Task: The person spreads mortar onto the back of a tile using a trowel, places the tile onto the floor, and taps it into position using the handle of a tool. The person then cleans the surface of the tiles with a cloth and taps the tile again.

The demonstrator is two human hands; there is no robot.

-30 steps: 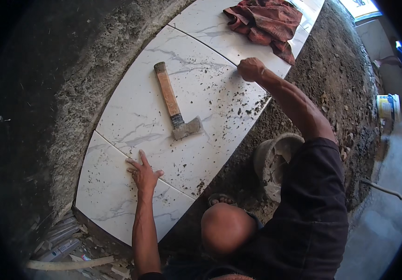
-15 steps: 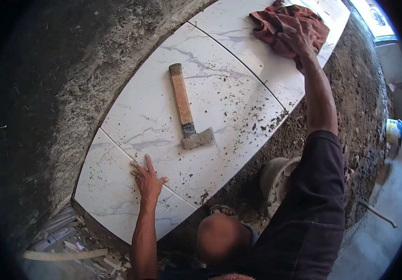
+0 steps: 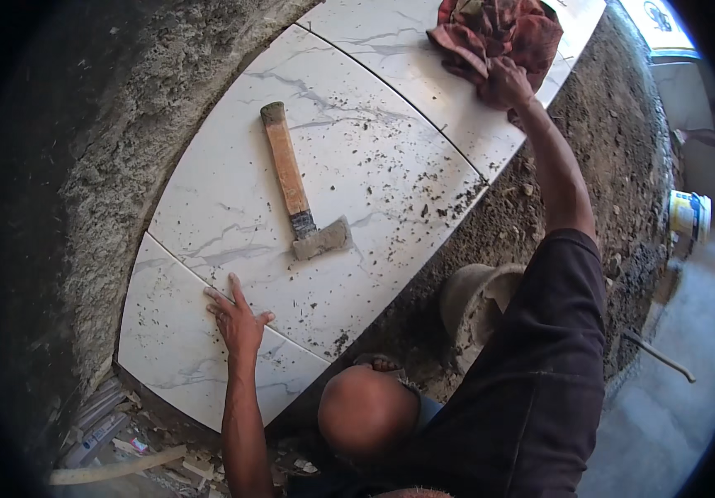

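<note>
White marble-patterned floor tiles (image 3: 233, 199) lie edge to edge in a row, with dark crumbs of dirt scattered over them. Fingers spread, my left hand (image 3: 240, 325) presses flat on the joint between the two nearest tiles. My right arm reaches to the far right, where my right hand (image 3: 507, 85) is closed on a crumpled red and dark cloth (image 3: 511, 33) lying on a farther tile. Between my hands a short hatchet (image 3: 288, 170) rests on the middle tile, its wooden handle pointing away and its grey, mortar-coated head nearer me.
Rough mortar (image 3: 125, 149) borders the tiles on the left, and loose soil (image 3: 598, 166) on the right. A mortar-crusted bucket (image 3: 464, 303) stands beside my right arm. Farther right are a white and yellow bucket (image 3: 689, 214) and a bent pipe (image 3: 660, 357). Debris (image 3: 104, 423) lies at lower left.
My right hand has gone from lying spread over the cloth to gripping its near edge, and the cloth has bunched up. My left hand stays on the joint. The whole view has shifted slightly.
</note>
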